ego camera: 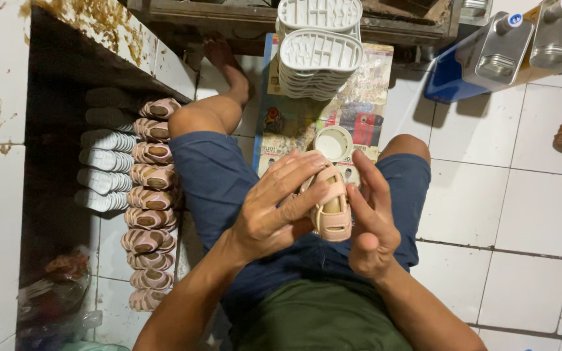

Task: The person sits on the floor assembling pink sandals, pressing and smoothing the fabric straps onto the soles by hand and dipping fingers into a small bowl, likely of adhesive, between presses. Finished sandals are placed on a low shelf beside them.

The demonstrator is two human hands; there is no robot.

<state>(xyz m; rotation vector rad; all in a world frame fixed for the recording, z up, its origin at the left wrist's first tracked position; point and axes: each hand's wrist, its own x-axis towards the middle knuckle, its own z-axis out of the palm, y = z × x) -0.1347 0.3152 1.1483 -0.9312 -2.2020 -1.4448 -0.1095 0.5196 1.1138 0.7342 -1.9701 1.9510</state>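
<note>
Both of my hands are around a small pink sandal upper (333, 208) held over my lap. My left hand (274, 208) wraps over its left side, fingers laid across the top. My right hand (371, 218) presses against its right side with the fingers straight. I sit on the floor in blue shorts, knees spread. Just beyond the sandal lies a round white tub (333, 143) on printed paper (365, 97).
A row of several pink sandals (151, 208) lines the floor at my left, with white soles (105, 169) beside them under a dark shelf. Stacked white soles (320, 58) stand ahead. Metal cans (499, 55) and a blue object sit at the upper right on white tiles.
</note>
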